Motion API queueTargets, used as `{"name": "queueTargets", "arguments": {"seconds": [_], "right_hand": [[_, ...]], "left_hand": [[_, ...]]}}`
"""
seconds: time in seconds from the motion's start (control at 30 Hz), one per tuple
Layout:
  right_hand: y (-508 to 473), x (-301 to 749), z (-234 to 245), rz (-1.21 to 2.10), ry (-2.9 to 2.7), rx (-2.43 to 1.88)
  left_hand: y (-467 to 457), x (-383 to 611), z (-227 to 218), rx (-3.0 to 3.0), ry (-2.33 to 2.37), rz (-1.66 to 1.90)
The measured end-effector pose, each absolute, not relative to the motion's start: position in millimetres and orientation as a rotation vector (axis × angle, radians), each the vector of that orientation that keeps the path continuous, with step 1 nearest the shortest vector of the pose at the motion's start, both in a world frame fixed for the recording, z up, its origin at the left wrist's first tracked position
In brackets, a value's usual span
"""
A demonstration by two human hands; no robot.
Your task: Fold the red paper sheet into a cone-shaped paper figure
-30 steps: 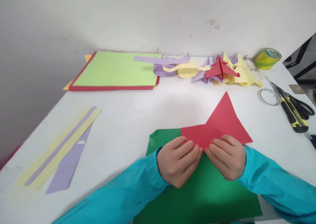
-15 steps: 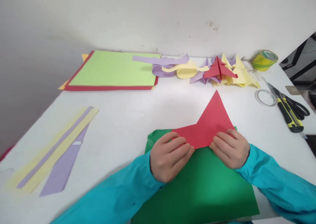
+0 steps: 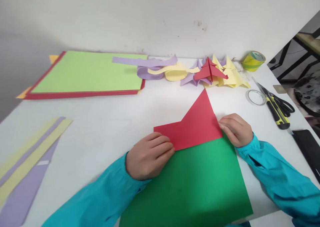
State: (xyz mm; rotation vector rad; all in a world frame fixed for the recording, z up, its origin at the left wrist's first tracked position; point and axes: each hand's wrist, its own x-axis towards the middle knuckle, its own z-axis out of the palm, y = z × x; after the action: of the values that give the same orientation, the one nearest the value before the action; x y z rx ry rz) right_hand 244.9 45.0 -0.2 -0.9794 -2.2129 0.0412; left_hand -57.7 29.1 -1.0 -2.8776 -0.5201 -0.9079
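Observation:
A folded red paper point(image 3: 193, 127) with a pointed flap lies on the far edge of a green sheet point(image 3: 192, 183) on the white table point(image 3: 112, 127). My left hand point(image 3: 148, 155) presses curled fingers on the red paper's left near corner. At the paper's right corner rests my right hand point(image 3: 236, 128), its fingertips pinched against the edge. Both arms wear teal sleeves.
A stack of light-green and red sheets point(image 3: 85, 73) lies at the back left. Paper strips point(image 3: 27, 157) lie at the left. Purple and yellow curls point(image 3: 160, 68) and folded paper shapes point(image 3: 215, 73) line the wall. Tape rolls point(image 3: 253, 60), scissors point(image 3: 281, 102) and a utility knife point(image 3: 276, 112) are at the right.
My hands have slid apart along the red paper's near edge, from its middle to its two corners. The view has shifted, so everything sits further left.

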Motion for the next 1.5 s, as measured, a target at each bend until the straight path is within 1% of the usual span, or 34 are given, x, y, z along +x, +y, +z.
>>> {"name": "queueTargets", "arguments": {"seconds": [0.13,0.3,0.4,0.53,0.6,0.7,0.93,1.07,1.23,1.4,1.5], "right_hand": [[60,256,-15,0.236,-2.302,-0.855],[59,253,-34,0.176,-2.318,-0.944],[54,249,-33,0.203,-2.331,-0.929],[51,246,-28,0.243,-2.402,-0.940],[51,245,-27,0.264,-2.409,-0.969],[52,242,-28,0.301,-2.356,-1.022],[51,237,-26,0.378,-2.269,-1.135],[53,230,-25,0.427,-2.272,-1.258],[55,228,-22,0.476,-2.285,-1.283],[54,228,-17,0.503,-2.309,-1.303],[54,227,-14,0.524,-2.300,-1.323]], "left_hand": [[31,-61,1,-2.949,-0.518,-0.803],[34,-70,16,-2.972,-0.599,-0.555],[28,-64,22,-2.901,-0.645,-0.422],[16,-29,21,-2.928,-0.658,-0.274],[16,-8,16,-2.945,-0.684,-0.281],[26,12,4,-2.902,-0.747,-0.383],[39,8,-18,-2.977,-0.848,-0.392],[41,-1,-22,-3.057,-0.858,-0.348],[45,-8,-25,-2.998,-1.087,-0.367],[47,-5,-18,-3.043,-1.133,-0.470],[47,-2,-14,-3.044,-1.194,-0.600]]}}
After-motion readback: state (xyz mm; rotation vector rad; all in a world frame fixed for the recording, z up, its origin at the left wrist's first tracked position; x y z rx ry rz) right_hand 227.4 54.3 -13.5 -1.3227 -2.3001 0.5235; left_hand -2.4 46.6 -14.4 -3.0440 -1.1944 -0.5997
